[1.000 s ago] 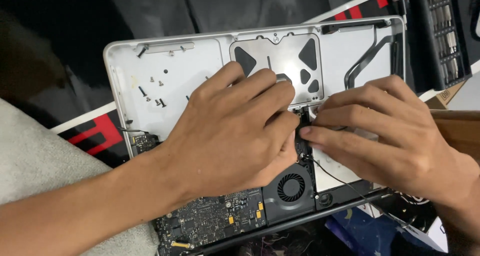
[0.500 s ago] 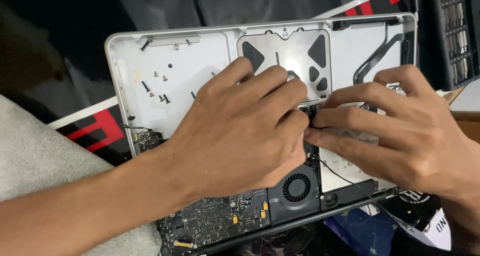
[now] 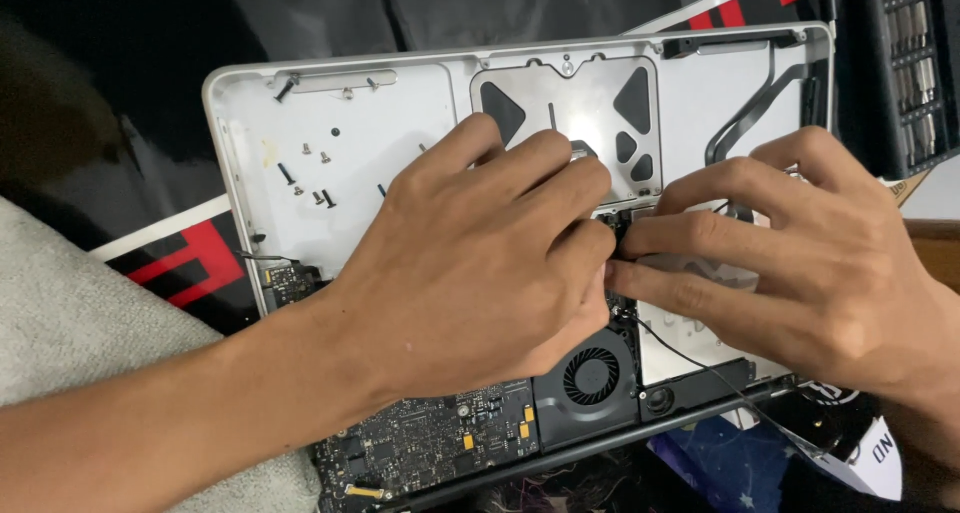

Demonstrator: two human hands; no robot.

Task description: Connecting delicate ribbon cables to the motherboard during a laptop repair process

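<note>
The small connector [image 3: 622, 235] I'm working on sits on the dark logic board [image 3: 440, 438] of the opened laptop shell [image 3: 400, 143], just above the round black fan [image 3: 590, 375]. My left hand [image 3: 480, 263] lies curled over the board, fingertips closed down beside the part; my right hand [image 3: 800, 263] meets it from the other side, thumb and forefinger pinched toward the same spot. Whether either hand truly has the part clamped I cannot tell, as my own fingers hide it. I judge it light, stiff and fragile, best taken by its edges and not by the thin black wire [image 3: 690, 358] that trails from it past the fan.

Above the fan lies the grey trackpad plate [image 3: 570, 113], and left of that plate several loose screws [image 3: 310, 178] rest in the bare battery bay. A flat black cable [image 3: 750, 118] curves along the shell right of the plate. Beyond the shell's right corner stands a case of screwdriver bits [image 3: 915, 83]; a grey cloth [image 3: 90, 323] covers the surface at its left.
</note>
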